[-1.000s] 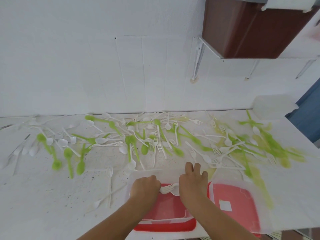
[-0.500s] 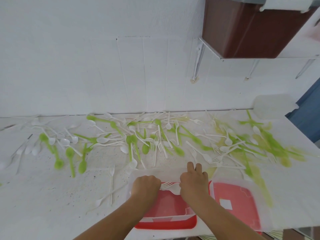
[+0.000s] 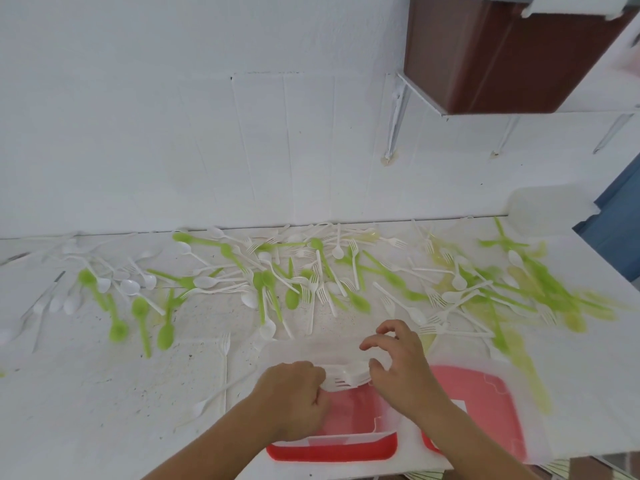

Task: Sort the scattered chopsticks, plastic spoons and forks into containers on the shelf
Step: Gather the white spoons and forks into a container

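**Fork Bundle Held Over the Near Box**

The left hand [image 3: 294,398] was closed in a fist round a bundle of white forks [image 3: 344,375]. It held them by the handles, with the tined ends sticking out to the right. The bundle lay level above the open top of a clear box [image 3: 304,351] at the near edge of the table [image 3: 104,427]. Red showed through the floor of that box.

The right hand [image 3: 403,370] hung just to the right of the bundle. Its fingers [image 3: 384,329] were spread apart, half bent and lifted, and they gripped nothing that could be made out. Its thumb sat right beside the fork heads, but whether it touched them could not be told.

A second clear box [image 3: 467,393], also showing red, stood touching the first on its right side.

The rest of the cutlery was strewn in a wide band across the far half of the table, from the left edge to the right. Green spoons [image 3: 140,311], white spoons [image 3: 130,287] and loose white forks [image 3: 313,289] lay crossed over one another. The right end of the band was blurred. A lone white fork [image 3: 225,344] lay left of the near box, apart from the band, with a white spoon [image 3: 204,405] nearer still.

A pale lidded tub [image 3: 547,206] stood at the far right corner of the table, against the wall. Above it, a brown bin [image 3: 502,53] rested on a white wall shelf [image 3: 588,109].
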A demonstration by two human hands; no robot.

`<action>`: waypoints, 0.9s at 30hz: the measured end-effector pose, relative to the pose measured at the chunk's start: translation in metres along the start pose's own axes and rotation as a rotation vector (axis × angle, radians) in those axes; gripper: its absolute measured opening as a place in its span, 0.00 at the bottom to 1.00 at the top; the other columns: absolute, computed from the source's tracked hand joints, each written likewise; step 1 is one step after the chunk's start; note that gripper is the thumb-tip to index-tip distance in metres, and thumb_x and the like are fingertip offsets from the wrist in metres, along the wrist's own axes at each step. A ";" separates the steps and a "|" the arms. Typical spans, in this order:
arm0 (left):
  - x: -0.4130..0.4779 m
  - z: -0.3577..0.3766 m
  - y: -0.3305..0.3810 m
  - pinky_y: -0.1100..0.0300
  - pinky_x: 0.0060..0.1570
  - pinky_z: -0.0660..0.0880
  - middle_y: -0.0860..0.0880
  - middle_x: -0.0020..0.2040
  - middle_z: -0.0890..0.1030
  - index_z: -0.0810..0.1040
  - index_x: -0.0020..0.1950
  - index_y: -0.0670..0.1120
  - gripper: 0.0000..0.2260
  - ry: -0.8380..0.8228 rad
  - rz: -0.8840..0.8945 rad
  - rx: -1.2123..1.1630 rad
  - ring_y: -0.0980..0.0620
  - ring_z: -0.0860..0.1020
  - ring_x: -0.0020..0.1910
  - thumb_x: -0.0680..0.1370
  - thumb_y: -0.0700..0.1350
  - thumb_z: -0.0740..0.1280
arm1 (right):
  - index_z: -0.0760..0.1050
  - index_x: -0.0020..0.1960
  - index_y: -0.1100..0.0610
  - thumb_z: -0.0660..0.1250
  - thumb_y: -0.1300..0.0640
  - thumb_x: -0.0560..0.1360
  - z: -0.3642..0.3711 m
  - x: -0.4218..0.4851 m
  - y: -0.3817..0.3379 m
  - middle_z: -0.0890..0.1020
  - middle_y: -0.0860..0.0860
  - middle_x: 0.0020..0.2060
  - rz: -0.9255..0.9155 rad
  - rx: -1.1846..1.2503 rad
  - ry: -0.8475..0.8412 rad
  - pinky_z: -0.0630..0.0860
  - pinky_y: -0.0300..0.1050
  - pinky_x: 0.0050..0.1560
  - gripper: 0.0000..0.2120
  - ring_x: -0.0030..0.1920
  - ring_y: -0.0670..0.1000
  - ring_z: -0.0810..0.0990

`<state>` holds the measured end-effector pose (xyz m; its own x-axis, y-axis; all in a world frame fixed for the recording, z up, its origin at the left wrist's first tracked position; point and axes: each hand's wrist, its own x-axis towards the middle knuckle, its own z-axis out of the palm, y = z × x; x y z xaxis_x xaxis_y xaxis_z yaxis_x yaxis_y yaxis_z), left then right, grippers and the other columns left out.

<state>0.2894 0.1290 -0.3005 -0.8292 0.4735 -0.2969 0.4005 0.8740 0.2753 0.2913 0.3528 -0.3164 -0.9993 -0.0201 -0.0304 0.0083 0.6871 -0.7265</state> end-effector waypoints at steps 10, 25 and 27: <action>0.041 0.036 -0.005 0.53 0.47 0.81 0.50 0.52 0.83 0.81 0.60 0.52 0.11 -0.142 0.149 0.134 0.48 0.84 0.50 0.82 0.45 0.62 | 0.80 0.56 0.47 0.63 0.73 0.71 0.000 0.006 0.007 0.81 0.42 0.50 0.165 0.195 0.124 0.73 0.29 0.45 0.25 0.44 0.42 0.77; 0.032 -0.004 0.013 0.56 0.45 0.75 0.52 0.45 0.84 0.83 0.50 0.51 0.20 0.072 0.016 0.117 0.49 0.82 0.47 0.81 0.64 0.59 | 0.84 0.47 0.48 0.71 0.63 0.76 -0.034 0.036 0.039 0.85 0.41 0.45 0.089 0.194 0.203 0.75 0.32 0.44 0.10 0.41 0.45 0.81; 0.037 -0.025 0.013 0.57 0.47 0.78 0.57 0.42 0.84 0.84 0.51 0.55 0.19 0.162 0.017 -0.003 0.56 0.81 0.43 0.79 0.65 0.60 | 0.83 0.46 0.46 0.68 0.65 0.77 -0.059 0.051 0.064 0.85 0.41 0.45 0.161 0.152 0.300 0.73 0.32 0.44 0.14 0.41 0.43 0.81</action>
<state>0.2540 0.1554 -0.2853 -0.8744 0.4642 -0.1411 0.4141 0.8656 0.2816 0.2384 0.4387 -0.3236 -0.9505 0.3090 0.0338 0.1488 0.5477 -0.8233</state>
